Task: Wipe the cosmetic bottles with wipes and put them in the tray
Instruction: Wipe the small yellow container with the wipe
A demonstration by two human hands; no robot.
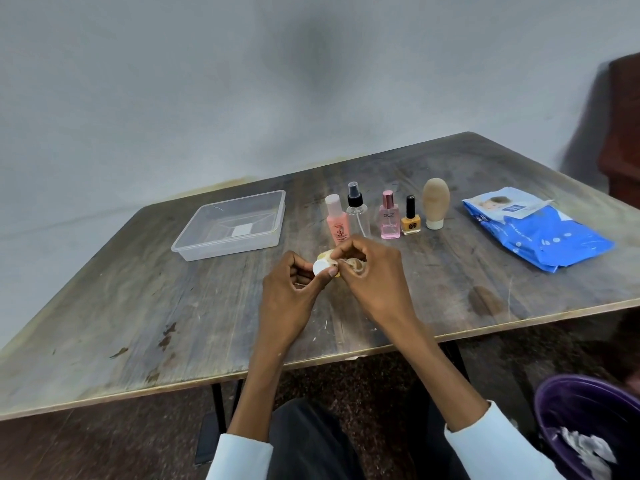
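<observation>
Both hands are up over the table (138,306): the left hand (294,282) pinches a small white-capped bottle (322,266), the right hand (370,268) grips a bunched wipe (353,265) against it. The clear tray (194,249) sits to the left, five bottles (389,216) lined up behind.

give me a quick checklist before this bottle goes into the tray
1. Bottle held: ok, left hand grips the small white-capped bottle.
2. Wipe in hand: ok, right hand pinches a soiled wipe against it.
3. Bottle fully wiped: cannot tell, the hands hide most of it.
4. Tray ready: ok, open, no bottles inside.
5. Path to tray: ok, bare table between the hands and it.
6. Other bottles upright: ok, the five bottles stand in a row.
</observation>
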